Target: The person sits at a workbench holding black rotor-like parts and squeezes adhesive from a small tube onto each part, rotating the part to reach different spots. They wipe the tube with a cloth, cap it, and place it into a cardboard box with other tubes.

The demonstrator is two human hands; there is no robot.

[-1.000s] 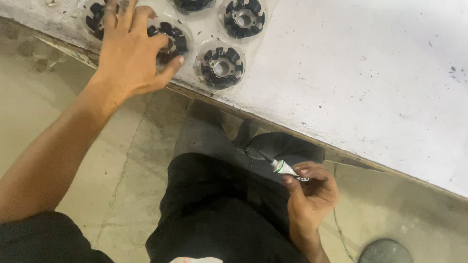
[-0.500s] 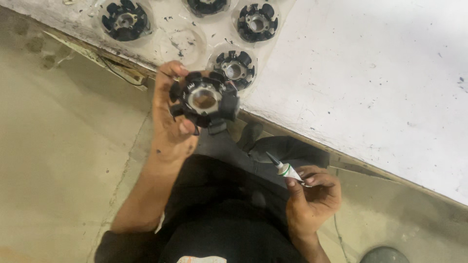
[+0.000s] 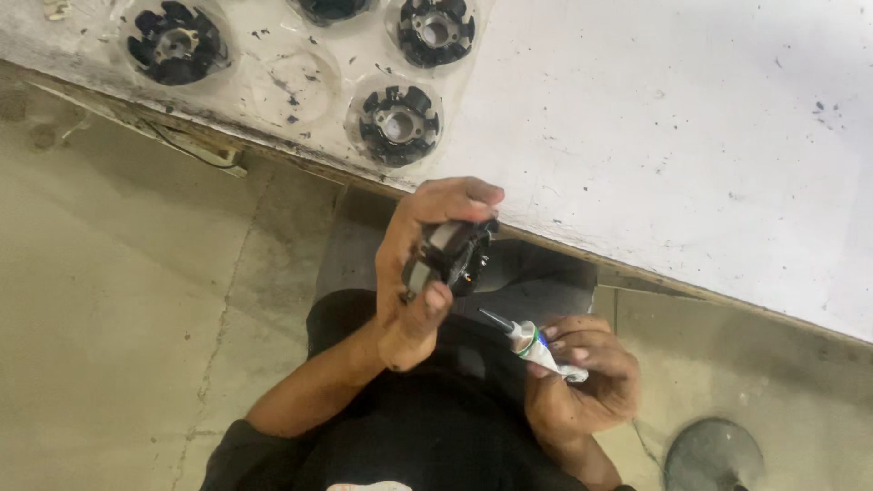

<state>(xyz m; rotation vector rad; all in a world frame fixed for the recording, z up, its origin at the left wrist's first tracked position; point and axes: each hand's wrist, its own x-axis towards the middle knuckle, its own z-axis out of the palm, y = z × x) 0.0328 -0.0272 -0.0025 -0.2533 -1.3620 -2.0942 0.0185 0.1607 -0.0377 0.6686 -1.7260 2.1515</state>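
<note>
Left hand (image 3: 420, 264) grips black rotor (image 3: 452, 255); right hand (image 3: 582, 382) holds glue tube (image 3: 536, 345).

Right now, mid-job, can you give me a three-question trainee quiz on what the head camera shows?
1. True or false: the left hand holds a black slotted round part off the table.
2. What does the right hand grip?
A. a screwdriver
B. a small squeeze tube with a thin nozzle
C. a brush
3. Fill in: the tube's nozzle points toward the ____ hand.

Key:
1. True; it is held below the edge of the white table, where similar black parts sit in a clear plastic tray.
2. B
3. left
</note>
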